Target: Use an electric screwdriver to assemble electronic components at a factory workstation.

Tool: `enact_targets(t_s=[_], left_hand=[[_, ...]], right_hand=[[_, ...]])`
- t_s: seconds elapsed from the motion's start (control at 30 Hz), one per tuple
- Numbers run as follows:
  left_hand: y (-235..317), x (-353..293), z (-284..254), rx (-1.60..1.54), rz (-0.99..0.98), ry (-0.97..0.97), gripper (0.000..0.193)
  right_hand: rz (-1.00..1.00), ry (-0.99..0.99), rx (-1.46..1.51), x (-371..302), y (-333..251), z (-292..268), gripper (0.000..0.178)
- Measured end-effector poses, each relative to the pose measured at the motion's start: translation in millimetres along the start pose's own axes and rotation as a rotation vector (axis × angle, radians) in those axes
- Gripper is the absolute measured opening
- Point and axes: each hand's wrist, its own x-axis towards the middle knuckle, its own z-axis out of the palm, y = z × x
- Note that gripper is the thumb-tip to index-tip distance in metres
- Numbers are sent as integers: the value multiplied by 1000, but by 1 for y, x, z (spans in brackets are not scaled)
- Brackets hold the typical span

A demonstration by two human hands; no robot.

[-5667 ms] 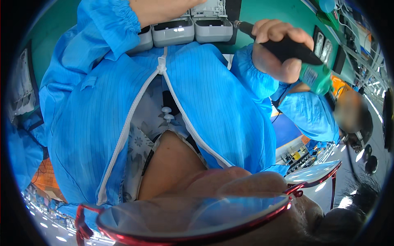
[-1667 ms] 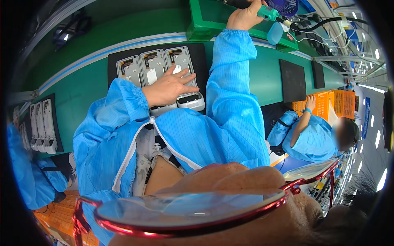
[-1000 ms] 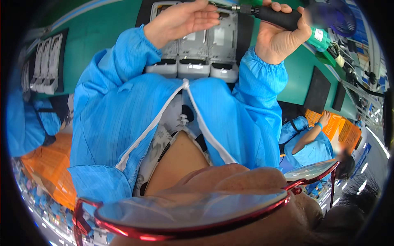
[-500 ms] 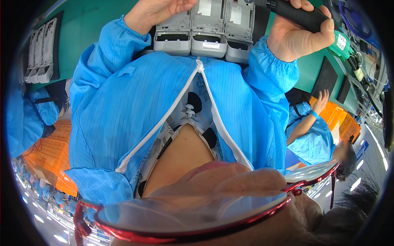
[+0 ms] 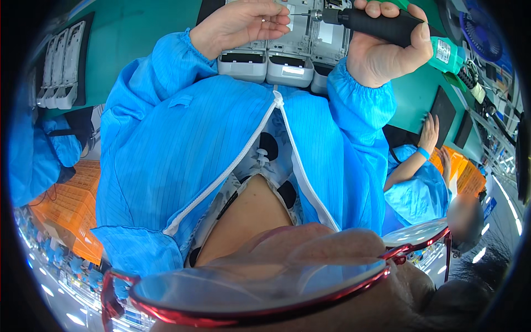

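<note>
My right hand (image 5: 387, 50) is wrapped round the black grip of an electric screwdriver (image 5: 357, 20), which lies sideways with a green rear end. Its thin bit points left, reaching the fingertips of my left hand (image 5: 243, 26). The left fingers are curled together, with a tiny shiny piece, like a small screw, showing among them. Beneath both hands sit several grey plastic housings (image 5: 241, 66) in a row, their inner sides facing up. Part of the row is hidden behind my hands and the screwdriver.
More grey housings (image 5: 61, 69) lie on a dark mat at the left of the green table (image 5: 119, 50). A blue fan (image 5: 480, 30) and cables are at the upper right. Orange crates (image 5: 69, 193) stand at left and right. A co-worker's hand (image 5: 429, 135) is at right.
My left hand has moved right and the screwdriver has come left and slightly down, so the bit and left fingertips now meet. The view has shifted a little.
</note>
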Motion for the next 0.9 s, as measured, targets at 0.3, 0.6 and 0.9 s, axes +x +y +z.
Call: enact_targets(t_s=[0.3, 0.6, 0.9], left_hand=[[0, -10, 0, 77, -2, -22, 22], [1, -13, 7, 96, -28, 67, 25], [-1, -11, -3, 96, 8, -25, 23]], right_hand=[[-9, -8, -20, 0, 0, -4, 35], [31, 48, 18, -1, 2, -5, 36], [40, -1, 52, 2, -1, -6, 37]])
